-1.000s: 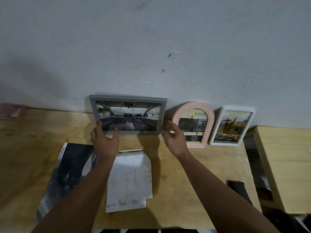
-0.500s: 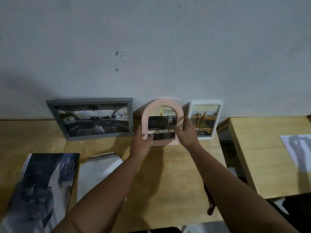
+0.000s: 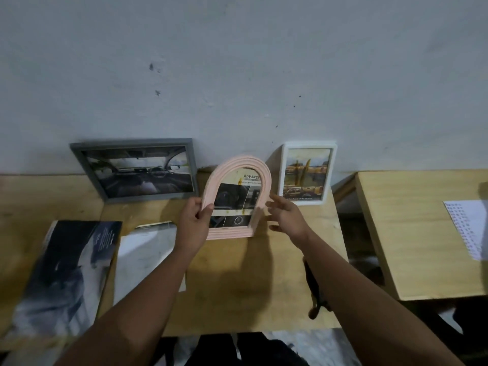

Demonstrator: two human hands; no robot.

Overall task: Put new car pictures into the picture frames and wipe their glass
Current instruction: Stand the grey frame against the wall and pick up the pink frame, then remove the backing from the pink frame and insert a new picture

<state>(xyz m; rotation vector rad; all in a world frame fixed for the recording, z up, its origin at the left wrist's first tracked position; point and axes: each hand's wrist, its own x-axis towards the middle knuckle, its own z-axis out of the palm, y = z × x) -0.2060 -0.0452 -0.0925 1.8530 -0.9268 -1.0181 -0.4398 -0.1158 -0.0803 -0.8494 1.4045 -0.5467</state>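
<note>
Grey frame (image 3: 136, 171) against wall, car interior picture in. White frame (image 3: 307, 173) propped right, yellowish picture, perhaps a car. Pink arched frame (image 3: 235, 198) between them, lifted forward, still showing a printed page. Left hand (image 3: 194, 223) gripping its edge; right hand (image 3: 286, 216) loose beside it. Wiping apparently undone.

Left hand (image 3: 194, 221) grips the pink arched frame (image 3: 237, 165) by its left edge, right hand (image 3: 289, 219) spread loose just beside it.
</note>
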